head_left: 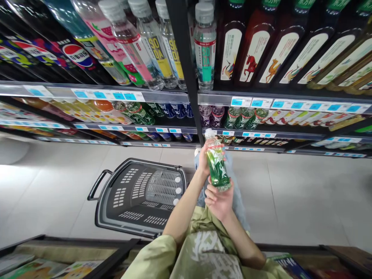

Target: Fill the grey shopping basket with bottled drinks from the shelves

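Both hands (pixel 204 162) (pixel 219 203) curl around a smooth, clear plastic bottle (pixel 217 170), near a slotted, round-cornered basket (pixel 129 198).

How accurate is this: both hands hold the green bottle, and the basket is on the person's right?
The side is wrong: the head view shows the basket on the person's left. The left hand and right hand do hold the green bottle.
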A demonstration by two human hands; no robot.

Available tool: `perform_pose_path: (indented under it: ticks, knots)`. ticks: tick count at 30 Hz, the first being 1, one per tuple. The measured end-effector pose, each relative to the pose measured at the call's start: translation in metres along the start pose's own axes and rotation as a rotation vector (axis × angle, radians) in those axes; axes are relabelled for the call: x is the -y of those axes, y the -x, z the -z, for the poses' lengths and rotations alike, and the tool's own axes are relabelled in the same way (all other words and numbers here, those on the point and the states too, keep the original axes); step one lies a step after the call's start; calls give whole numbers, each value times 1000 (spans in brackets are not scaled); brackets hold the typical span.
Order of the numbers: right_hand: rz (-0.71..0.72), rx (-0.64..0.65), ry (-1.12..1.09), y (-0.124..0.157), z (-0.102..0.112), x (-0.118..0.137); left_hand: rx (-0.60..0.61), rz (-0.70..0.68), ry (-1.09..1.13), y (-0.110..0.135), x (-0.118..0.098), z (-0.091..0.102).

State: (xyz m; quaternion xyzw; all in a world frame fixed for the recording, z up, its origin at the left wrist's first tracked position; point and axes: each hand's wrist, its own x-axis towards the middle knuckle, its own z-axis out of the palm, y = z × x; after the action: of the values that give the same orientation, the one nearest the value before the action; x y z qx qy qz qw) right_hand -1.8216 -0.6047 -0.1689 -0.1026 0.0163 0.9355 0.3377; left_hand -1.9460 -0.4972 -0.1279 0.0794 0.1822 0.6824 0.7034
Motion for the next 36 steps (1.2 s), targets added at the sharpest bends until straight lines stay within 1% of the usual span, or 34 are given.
perform_pose_path:
  ticks: [4,10,14,18,21,24,26,28,30,32,36]
  knots:
    - [-3,-30,172,-5,-11,-3,-53,-33,86,5,-5,-2]
    - [-20,-69,218,-6,-15,-5,-46,-45,119,9,-5,1]
    - [9,-114,295,-7,-16,-8,-62,-49,102,9,-5,2]
    - [38,-161,387,-8,-19,-8,-116,-51,39,10,-5,0]
    - [44,-172,398,-8,-21,-7,-148,-43,-6,10,-5,-1]
    - [60,-181,428,-8,-19,-9,-134,-42,0,8,-4,2]
    - [121,-189,529,-8,-15,-14,-92,-48,55,7,-4,6]
    - [229,-192,676,-8,-8,-20,-49,-39,94,6,-3,10]
    - [339,-206,816,-8,0,-27,-33,-15,81,5,-2,13]
    - [431,-262,935,-6,7,-33,-43,8,28,4,-1,15]
    - [626,-435,1238,4,15,-39,-112,15,-83,2,1,17]
